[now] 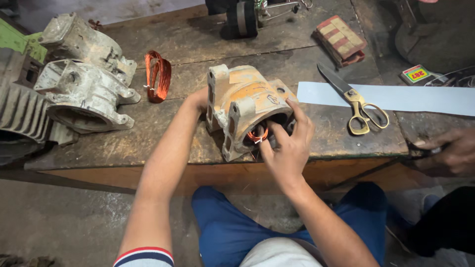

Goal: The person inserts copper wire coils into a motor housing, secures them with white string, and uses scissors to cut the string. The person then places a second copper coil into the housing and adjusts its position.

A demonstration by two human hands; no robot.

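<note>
Grimy wooden counter [148,143] over a dusty concrete floor, pretty much a repair-shop setup seen from the head cam. Sitting near the front edge is a worn orange motor housing [242,99], tipped so its open bore faces the person. The right hand [289,146] is at that opening, its grip narrow with fingertips pinched on the copper winding [257,133] poking out of the bore. The left hand [200,99] is mostly tucked behind the housing's far-left side, so whether that grip is closed can't be told; it does seem to brace the casting.

Off to the left sit two grey housings [84,79] and a loose copper wire coil [157,75]. Right of the orange one, scissors [358,101] lie on a pale paper strip [420,98]. Another person's hand [452,151] is cut off at the right edge, holding something dark and hard to make out.
</note>
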